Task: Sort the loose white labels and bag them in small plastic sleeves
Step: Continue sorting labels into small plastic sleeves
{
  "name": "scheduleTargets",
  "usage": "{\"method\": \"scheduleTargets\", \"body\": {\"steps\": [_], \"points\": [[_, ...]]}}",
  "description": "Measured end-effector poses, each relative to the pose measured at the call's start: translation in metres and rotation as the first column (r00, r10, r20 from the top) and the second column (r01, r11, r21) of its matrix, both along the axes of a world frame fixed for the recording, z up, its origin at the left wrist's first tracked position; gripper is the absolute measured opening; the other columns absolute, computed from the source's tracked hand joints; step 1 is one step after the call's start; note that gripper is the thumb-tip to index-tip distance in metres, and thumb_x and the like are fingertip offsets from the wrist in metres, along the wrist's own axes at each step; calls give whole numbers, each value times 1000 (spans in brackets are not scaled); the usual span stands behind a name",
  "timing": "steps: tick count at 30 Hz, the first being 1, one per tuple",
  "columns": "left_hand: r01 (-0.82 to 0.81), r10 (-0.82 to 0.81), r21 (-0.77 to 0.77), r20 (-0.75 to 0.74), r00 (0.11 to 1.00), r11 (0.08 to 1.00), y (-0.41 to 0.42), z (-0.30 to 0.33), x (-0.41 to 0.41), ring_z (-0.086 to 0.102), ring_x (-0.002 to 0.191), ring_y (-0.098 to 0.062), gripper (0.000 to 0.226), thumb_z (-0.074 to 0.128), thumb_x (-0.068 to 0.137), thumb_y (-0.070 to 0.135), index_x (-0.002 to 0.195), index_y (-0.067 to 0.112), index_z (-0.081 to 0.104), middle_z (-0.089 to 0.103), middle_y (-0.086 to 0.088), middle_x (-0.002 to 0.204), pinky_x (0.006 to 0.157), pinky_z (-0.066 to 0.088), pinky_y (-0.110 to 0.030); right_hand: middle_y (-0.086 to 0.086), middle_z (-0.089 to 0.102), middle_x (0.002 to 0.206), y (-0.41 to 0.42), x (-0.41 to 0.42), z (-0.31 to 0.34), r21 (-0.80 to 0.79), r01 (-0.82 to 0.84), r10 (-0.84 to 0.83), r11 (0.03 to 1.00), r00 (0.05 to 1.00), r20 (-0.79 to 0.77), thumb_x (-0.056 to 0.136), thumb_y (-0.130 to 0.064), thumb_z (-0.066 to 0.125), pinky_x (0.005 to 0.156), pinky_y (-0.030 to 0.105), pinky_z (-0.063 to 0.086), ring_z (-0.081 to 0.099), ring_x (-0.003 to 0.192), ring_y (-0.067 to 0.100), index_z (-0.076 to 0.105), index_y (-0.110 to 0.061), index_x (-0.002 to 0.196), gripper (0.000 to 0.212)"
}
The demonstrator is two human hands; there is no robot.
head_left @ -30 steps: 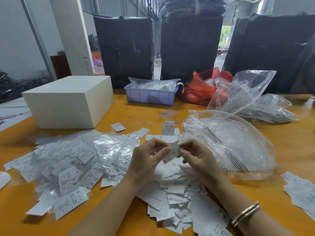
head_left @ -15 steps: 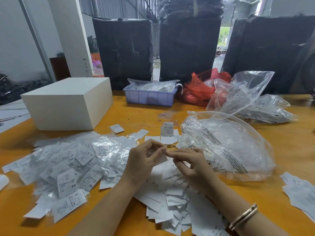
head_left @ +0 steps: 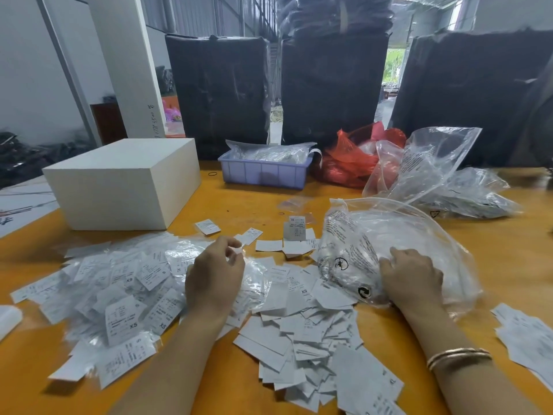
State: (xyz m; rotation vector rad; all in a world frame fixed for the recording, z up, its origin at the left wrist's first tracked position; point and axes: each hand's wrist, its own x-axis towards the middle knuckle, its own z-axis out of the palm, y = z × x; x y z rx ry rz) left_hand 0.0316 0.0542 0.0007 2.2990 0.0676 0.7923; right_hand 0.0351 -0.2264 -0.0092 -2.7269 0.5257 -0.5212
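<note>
A heap of loose white labels [head_left: 305, 333] lies on the orange table [head_left: 508, 265] in front of me. To its left spreads a pile of labels in small clear sleeves [head_left: 119, 289]. My left hand [head_left: 214, 278] hovers between the two piles, fingers pinched on a small white label [head_left: 238, 250]. My right hand [head_left: 411, 275] rests on the large clear plastic bag [head_left: 398, 235] with printed text, fingers curled into the film. Whether it grips anything inside is hidden by the folds.
A white box [head_left: 125, 184] stands at the back left, a lilac tray [head_left: 264, 172] of sleeves behind centre, and a red bag [head_left: 353, 157] and more clear bags [head_left: 443, 178] at the back right. More labels [head_left: 526, 333] lie at the right edge.
My hands were together over the loose heap, both on one label. They have parted: the left keeps the label, the right has moved right onto the large clear bag.
</note>
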Motion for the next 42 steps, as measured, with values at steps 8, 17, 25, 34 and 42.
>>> {"method": "scheduleTargets", "body": {"steps": [8,17,25,34,42], "points": [[-27,5,271,81,997,962,-5,1,-1,58,98,-25,22,69,84,14,105,19,68,66,-4,103,78,35,-33,6,67,104,0,-1,2,79,-31,19,996,989,144,88,-27,61,84,38,35,55,101,30,72,-22,93,13],[337,-379,219,186,907,916,-22,2,-7,60,93,-21,11,64,85,13,92,14,71,67,0,93,80,49,-39,4,68,81,14,-11,12,88,-180,75,980,736,673,81,-6,71,75,32,22,59,80,27,67,-12,84,8],[684,-718,-239,-97,689,689,-31,3,-13,56,94,8,36,57,85,49,118,34,56,60,18,105,73,42,-7,6,65,78,67,-26,10,459,-830,497,318,558,665,83,6,63,68,32,55,67,66,20,52,-18,98,30],[540,-637,-599,64,768,591,-33,2,-8,67,76,-6,3,69,85,13,83,10,68,72,3,76,67,48,-13,0,65,88,76,-26,8,452,-748,531,486,664,527,90,-20,58,71,23,50,63,79,12,55,-31,109,22],[474,-534,-677,141,834,562,-32,-3,-4,69,85,-16,9,70,83,11,89,17,66,73,-2,83,74,53,-19,-8,49,106,89,-21,-4,-21,-514,514,857,858,-22,88,-53,51,83,31,22,39,111,14,64,-29,111,36]]}}
